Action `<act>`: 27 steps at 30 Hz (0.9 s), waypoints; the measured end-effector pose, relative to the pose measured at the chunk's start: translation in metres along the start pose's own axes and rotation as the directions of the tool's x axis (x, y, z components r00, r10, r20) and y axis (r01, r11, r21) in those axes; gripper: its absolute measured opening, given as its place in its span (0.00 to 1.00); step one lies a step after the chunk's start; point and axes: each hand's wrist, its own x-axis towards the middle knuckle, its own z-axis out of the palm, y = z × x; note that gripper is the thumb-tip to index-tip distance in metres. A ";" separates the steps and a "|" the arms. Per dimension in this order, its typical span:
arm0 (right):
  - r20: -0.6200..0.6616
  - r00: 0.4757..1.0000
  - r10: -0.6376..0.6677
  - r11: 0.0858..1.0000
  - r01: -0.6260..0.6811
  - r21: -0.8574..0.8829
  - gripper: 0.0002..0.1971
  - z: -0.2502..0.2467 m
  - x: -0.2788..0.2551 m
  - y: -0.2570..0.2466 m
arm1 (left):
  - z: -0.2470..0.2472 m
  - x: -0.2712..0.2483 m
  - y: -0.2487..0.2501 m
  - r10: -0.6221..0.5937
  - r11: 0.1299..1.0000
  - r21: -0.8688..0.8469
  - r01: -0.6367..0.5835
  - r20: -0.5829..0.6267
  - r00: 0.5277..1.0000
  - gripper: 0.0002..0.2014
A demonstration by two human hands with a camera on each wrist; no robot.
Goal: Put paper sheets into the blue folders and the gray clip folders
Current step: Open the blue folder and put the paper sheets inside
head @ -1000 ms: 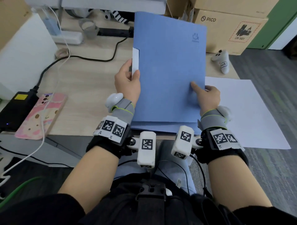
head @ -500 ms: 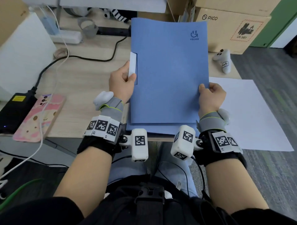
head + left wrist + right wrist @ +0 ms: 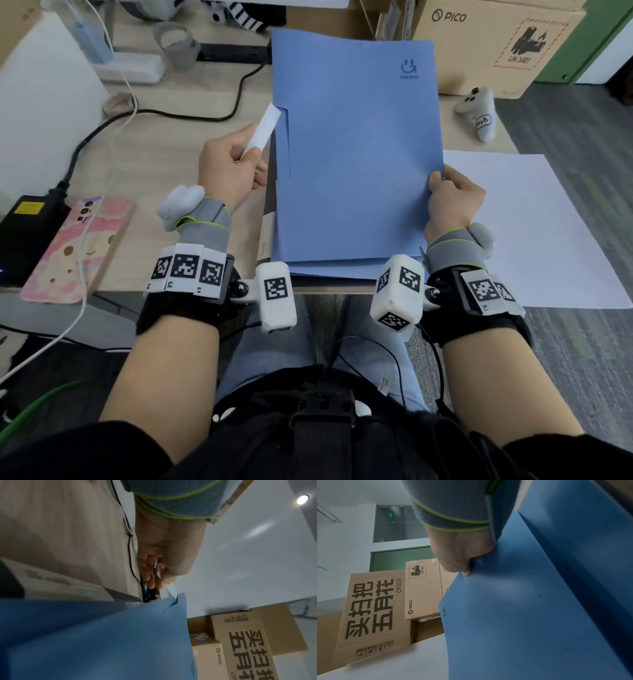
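A blue folder (image 3: 356, 154) lies lengthwise in front of me, on top of a second blue folder (image 3: 342, 270) whose near edge shows below it. My right hand (image 3: 436, 181) grips the top folder's right edge, thumb on the cover; the right wrist view shows that right hand (image 3: 464, 566) curled round the folder (image 3: 522, 615). My left hand (image 3: 248, 152) pinches a narrow white paper strip (image 3: 264, 130) that sticks out at the folder's left edge; in the left wrist view the strip (image 3: 171, 589) runs from the left hand (image 3: 159, 574) to the folder's corner (image 3: 120, 642). A white paper sheet (image 3: 534, 233) lies right of the folders.
On the wooden desk (image 3: 164, 150) to the left are a pink phone (image 3: 78, 246), a black power adapter (image 3: 27, 226) and cables. A power strip (image 3: 133, 70) sits at the back. A white controller (image 3: 479, 114) and cardboard boxes (image 3: 496, 44) stand at the back right.
My right hand went from pressing a finger on the cover to gripping the folder's right edge. My left hand has drawn the white strip outward, so it now tilts left of the folder.
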 end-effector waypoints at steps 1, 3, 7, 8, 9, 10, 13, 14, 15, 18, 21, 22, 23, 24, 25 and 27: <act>0.010 1.000 -0.001 1.000 0.001 -0.001 0.18 -0.002 0.000 -0.001 | -0.002 0.001 -0.003 -0.017 1.000 -0.021 0.017 -0.027 0.999 0.20; 0.004 1.000 0.005 1.000 -0.005 -0.017 0.20 -0.004 0.001 -0.001 | -0.006 0.003 -0.003 -0.067 0.994 -0.090 0.058 -0.102 0.993 0.16; -0.013 1.000 -0.027 0.998 0.027 -0.051 0.09 -0.010 0.002 0.002 | -0.015 0.013 -0.002 -0.092 0.982 -0.181 0.051 -0.221 0.971 0.11; -0.001 1.000 -0.023 0.998 0.023 -0.057 0.06 -0.011 0.002 0.004 | -0.015 0.016 -0.001 -0.090 0.982 -0.185 0.046 -0.236 0.968 0.10; 0.020 1.000 -0.010 0.998 0.012 -0.055 0.06 -0.012 0.003 0.004 | -0.016 0.017 -0.001 -0.093 0.980 -0.192 0.045 -0.250 0.964 0.09; 0.035 0.999 0.003 0.999 -0.001 -0.052 0.06 -0.014 0.003 0.004 | -0.016 0.018 -0.001 -0.102 0.978 -0.203 0.048 -0.267 0.958 0.09; 0.083 0.996 0.022 0.999 -0.018 -0.042 0.06 -0.019 0.004 0.004 | -0.016 0.020 -0.004 -0.151 0.962 -0.265 0.067 -0.309 0.939 0.14; 0.087 0.996 0.027 0.999 -0.025 -0.030 0.07 -0.021 0.004 0.004 | -0.016 0.021 -0.005 -0.161 0.955 -0.289 0.066 -0.319 0.934 0.16; 0.089 0.995 0.037 0.999 -0.036 -0.010 0.07 -0.023 0.004 0.005 | -0.016 0.022 -0.005 -0.169 0.949 -0.307 0.065 -0.325 0.931 0.18; 0.076 0.994 0.079 0.996 -0.082 0.030 0.15 -0.028 0.006 0.007 | -0.010 0.022 -0.001 -0.168 0.934 -0.353 0.051 -0.308 0.936 0.22; 0.037 0.994 0.107 0.993 -0.108 0.044 0.20 -0.033 0.009 0.009 | 0.001 0.012 0.007 -0.202 0.919 -0.379 0.108 -0.218 0.955 0.25; 0.023 0.993 0.112 0.992 -0.113 0.053 0.22 -0.035 0.009 0.009 | 0.005 0.007 0.008 -0.212 0.918 -0.372 0.134 -0.176 0.961 0.25; 0.016 0.993 0.121 0.991 -0.122 0.053 0.24 -0.037 0.010 0.010 | 0.010 0.001 0.010 -0.213 0.925 -0.347 0.155 -0.135 0.968 0.24; 0.007 0.991 0.135 0.990 -0.135 0.045 0.25 -0.039 0.009 0.010 | 0.014 -0.004 0.011 -0.206 0.936 -0.311 0.166 -0.098 0.974 0.24; -0.008 0.989 0.148 0.988 -0.148 0.034 0.26 -0.041 0.009 0.012 | 0.019 -0.010 0.011 -0.202 0.946 -0.270 0.178 -0.065 0.977 0.23; -0.027 0.987 0.161 0.987 -0.161 0.022 0.23 -0.043 0.008 0.014 | 0.028 -0.019 0.011 -0.209 0.960 -0.194 0.203 -0.009 0.978 0.24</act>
